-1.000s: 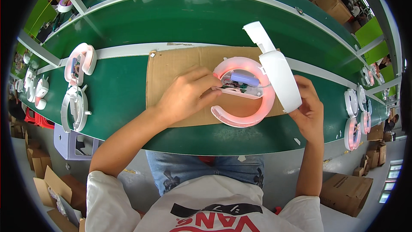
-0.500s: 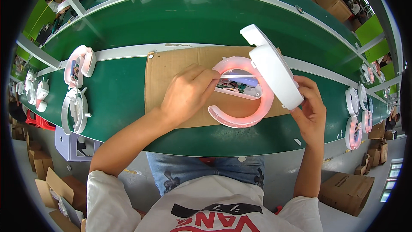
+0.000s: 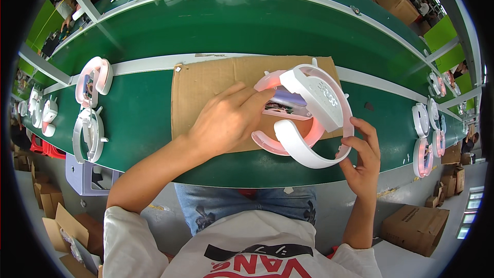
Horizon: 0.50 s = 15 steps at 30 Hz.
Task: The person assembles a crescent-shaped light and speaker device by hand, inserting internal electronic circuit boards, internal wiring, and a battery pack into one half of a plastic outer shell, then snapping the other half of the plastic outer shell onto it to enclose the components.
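L hand point(image 3: 225, 118): fingers bent, close together, at left edge of pink C-shaped shell point(image 3: 266, 142); if they pinch it, cannot tell.
R hand point(image 3: 364, 159): thumb + fingers pinch right side of white C-shaped cover point(image 3: 307, 153).
White cover: tilted, over right part of pink shell, w/ display housing point(image 3: 320, 99) facing up.
Pink shell: partly on cardboard sheet point(image 3: 206, 80), open, w/ purple cylinder point(image 3: 289, 98) inside.
Worktop point(image 3: 136, 123): green, under cardboard; at far L, another open shell point(image 3: 104, 77).
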Each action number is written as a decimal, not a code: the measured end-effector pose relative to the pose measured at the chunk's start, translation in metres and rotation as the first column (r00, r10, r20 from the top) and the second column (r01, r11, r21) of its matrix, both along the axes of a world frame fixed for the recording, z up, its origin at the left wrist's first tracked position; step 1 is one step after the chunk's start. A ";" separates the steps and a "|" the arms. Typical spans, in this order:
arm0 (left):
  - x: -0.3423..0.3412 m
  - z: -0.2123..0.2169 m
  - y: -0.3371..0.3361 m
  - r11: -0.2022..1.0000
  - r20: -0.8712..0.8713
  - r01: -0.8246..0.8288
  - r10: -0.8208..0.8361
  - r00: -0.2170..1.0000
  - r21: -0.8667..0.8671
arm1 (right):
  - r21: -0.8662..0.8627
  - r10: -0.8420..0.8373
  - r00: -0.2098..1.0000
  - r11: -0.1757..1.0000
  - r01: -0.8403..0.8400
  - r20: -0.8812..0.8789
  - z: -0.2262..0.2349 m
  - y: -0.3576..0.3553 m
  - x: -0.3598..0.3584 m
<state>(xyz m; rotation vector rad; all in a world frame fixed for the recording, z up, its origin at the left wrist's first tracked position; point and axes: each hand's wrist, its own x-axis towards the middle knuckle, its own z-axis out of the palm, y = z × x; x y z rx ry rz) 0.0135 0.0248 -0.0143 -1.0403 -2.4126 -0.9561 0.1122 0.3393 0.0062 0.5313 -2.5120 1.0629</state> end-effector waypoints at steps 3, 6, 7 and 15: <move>-0.002 -0.003 -0.002 1.000 -0.013 0.003 -0.003 1.000 -0.026 | -0.016 -0.033 0.999 0.999 0.033 -0.019 0.000 0.000 0.007; -0.002 -0.003 -0.001 0.998 -0.042 0.015 -0.018 0.999 -0.063 | 0.042 -0.072 0.996 0.996 0.075 -0.061 0.003 0.001 0.011; -0.002 -0.002 -0.001 0.996 -0.030 0.009 -0.012 0.999 -0.083 | 0.057 -0.075 0.996 0.995 0.077 -0.044 0.004 0.000 0.011; -0.011 0.010 -0.004 0.985 -0.086 0.084 -0.098 0.992 -0.152 | 0.165 -0.126 0.992 0.978 0.129 -0.026 0.007 -0.014 0.014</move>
